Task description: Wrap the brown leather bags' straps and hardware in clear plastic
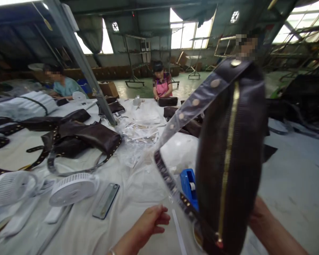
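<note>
A dark brown leather handbag (212, 148) stands upright close in front of me, with a gold zipper (229, 152) running down the side that faces me. Its studded strap (186, 109), partly wrapped in clear plastic, loops out to the left. My right hand (257, 212) grips the bag from its right side; the fingers are hidden behind it. Left of the bag, my left hand (155, 219) is raised over the table with loosely bent fingers apart, and it holds nothing. A blue tape dispenser (187, 184) sits behind the strap, partly covered by the bag.
On the left lie a phone (106, 200), white fans (73, 189) and more brown bags (90, 136). Paper scraps (140, 132) are piled mid-table. A slanted metal post (82, 60) rises at the left. Across the table, a person in a pink apron (162, 86) handles a bag; another person (66, 85) sits left.
</note>
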A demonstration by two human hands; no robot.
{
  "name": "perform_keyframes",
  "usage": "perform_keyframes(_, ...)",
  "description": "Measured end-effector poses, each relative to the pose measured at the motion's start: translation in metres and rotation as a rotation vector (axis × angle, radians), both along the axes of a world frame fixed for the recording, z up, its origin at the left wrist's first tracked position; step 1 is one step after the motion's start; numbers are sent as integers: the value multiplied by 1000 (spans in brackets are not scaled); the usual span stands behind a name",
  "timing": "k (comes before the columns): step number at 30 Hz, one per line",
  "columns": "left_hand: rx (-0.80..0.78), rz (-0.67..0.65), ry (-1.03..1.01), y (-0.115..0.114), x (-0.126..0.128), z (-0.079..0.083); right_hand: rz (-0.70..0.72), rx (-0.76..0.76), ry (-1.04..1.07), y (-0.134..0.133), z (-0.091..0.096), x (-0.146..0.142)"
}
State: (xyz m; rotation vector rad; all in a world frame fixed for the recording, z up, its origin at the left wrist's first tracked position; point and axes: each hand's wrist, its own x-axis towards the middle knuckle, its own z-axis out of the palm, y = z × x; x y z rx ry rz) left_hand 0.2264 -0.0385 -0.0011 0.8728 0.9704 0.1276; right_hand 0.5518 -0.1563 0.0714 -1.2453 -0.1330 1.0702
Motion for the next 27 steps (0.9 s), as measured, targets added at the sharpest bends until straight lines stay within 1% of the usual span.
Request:
perform_keyframes(1, -70, 61, -106, 8, -7, 6, 132, 58, 96, 21, 1, -29)
perform_keyframes(2, -148, 139, -230, 17, -15, 13, 228, 109, 174, 40, -3, -57)
perform_keyframes(3, -225, 228, -358, 27, -26, 20, 300, 150, 236, 55, -12, -83)
perform_keyframes(4, -290, 321, -470, 37, -38, 26, 356, 189, 289, 66, -24, -108)
perform_keyframes(5, -330, 412, -546, 47, -52, 32, 382, 225, 339, 74, -40, -131)
perform_keyframes(6, -338, 493, -571, 56, -68, 37, 411, 247, 389, 79, -58, -152)
perform_keyframes(8, -342, 646, -484, 68, -100, 41, 456, 208, 485, 79, -98, -187)
perform_keyframes(10, -364, 764, -328, 73, -131, 38, 429, 109, 562, 70, -135, -215)
perform_keyframes(11, -382, 802, -262, 73, -144, 36, 414, 57, 592, 64, -151, -227)
perform_keyframes(13, -421, 845, -192, 69, -166, 30, 396, -2, 609, 52, -175, -245)
perform_keyframes(15, -440, 870, -160, 63, -181, 29, 395, -19, 587, 45, -187, -255)
perform_keyframes(16, -439, 864, -152, 61, -186, 31, 398, -21, 571, 44, -190, -258)
perform_keyframes(17, -437, 830, -152, 60, -190, 35, 402, -24, 554, 43, -191, -258)
perform_keyframes(18, -431, 769, -164, 59, -193, 39, 407, -28, 538, 44, -191, -258)
perform_keyframes(22, -376, 380, -285, 56, -199, 60, 430, -22, 502, 48, -190, -255)
perform_keyframes(24, -258, 256, -317, 53, -202, 64, 423, -12, 508, 48, -193, -255)
perform_keyframes(25, -180, 211, -320, 50, -204, 64, 415, -5, 512, 47, -196, -255)
perform_keyframes(27, -31, 141, -300, 44, -208, 57, 400, 14, 520, 44, -203, -256)
